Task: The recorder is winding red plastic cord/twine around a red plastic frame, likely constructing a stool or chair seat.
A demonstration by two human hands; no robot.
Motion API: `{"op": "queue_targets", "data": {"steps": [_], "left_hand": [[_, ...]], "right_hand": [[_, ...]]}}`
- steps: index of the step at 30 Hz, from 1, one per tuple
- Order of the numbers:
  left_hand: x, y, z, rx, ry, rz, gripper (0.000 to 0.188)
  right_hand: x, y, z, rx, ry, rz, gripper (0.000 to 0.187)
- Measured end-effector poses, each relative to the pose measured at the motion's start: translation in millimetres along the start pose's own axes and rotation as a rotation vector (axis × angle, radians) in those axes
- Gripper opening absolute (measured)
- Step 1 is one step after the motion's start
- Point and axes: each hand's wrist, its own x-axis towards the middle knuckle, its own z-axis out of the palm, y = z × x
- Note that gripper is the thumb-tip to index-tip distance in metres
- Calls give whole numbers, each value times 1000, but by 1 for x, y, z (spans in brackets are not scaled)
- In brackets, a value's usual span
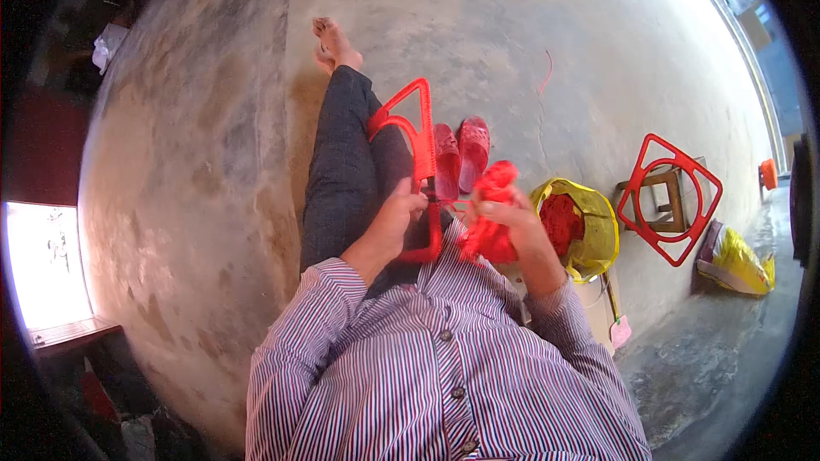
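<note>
My left hand (395, 215) is closed around the near side of a red square frame (424, 147) with a curved inner ring, which tilts up over my legs. The part of the ring behind the hand and my lap is hidden. My right hand (514, 220) grips a loose bundle of red cord (489, 242), slightly blurred, just to the right of the frame. A thin red strand seems to run between the bundle and the frame. Beside my right hand stands a yellow bag (605, 243) with more red cord (561, 218) inside.
A second red frame (688, 162) leans on a small wooden stool (675, 196) at the right. Near it lies a yellow and white sack (740, 263). Red slippers (474, 152) sit on the concrete floor beyond my hands, and a red string (547, 75) lies farther off.
</note>
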Motion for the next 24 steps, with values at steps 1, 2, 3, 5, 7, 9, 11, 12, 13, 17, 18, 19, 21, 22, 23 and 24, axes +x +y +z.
{"op": "queue_targets", "data": {"steps": [1, 2, 3, 5, 7, 9, 11, 12, 13, 17, 18, 19, 21, 22, 23, 24], "left_hand": [[3, 0, -1, -2, -4, 10, 25], [6, -1, -1, 0, -11, 20, 24], [9, -2, -2, -4, -10, 20, 24], [12, -1, -2, -14, -2, -38, 23], [13, 0, -2, -21, -5, -32, 24], [7, 3, 2, -26, -2, -30, 25], [0, 9, 10, 39, 71, 77, 32], [-4, 12, 15, 41, 75, 78, 32], [-9, 13, 21, 593, 268, 558, 39], [-36, 37, 45, 622, 96, 764, 25], [-32, 40, 45, 505, 87, 654, 16], [-33, 52, 42, 588, 240, 749, 9], [-7, 45, 8, 702, 439, 758, 10], [-3, 43, -6, 758, 434, 681, 16], [-6, 41, -19, 913, 445, 587, 20], [-8, 37, -24, 1006, 360, 445, 28]], "right_hand": [[-7, -9, 1, 10, -23, -72, 25], [-15, -16, 7, 7, -21, -69, 25], [-24, -22, 14, 20, -72, -74, 27], [-35, -27, 22, -54, -175, -25, 30], [-47, -24, 29, -78, -158, -26, 31], [-51, -29, 38, -76, -119, -37, 32], [-57, -38, 40, 35, -66, -49, 34], [-59, -42, 41, 149, -20, -61, 36], [-63, -50, 46, 277, -167, -70, 42], [-70, -73, 52, 316, -549, -206, 43], [-60, -78, 46, 309, -539, -209, 43], [-41, -82, 38, -249, -496, -403, 39], [-10, -75, 21, -1084, -337, -505, 30], [2, -60, 10, -1344, -236, -418, 25], [13, -38, 2, -1548, -220, -373, 23], [20, -19, -3, -1765, -172, -305, 22]]}}
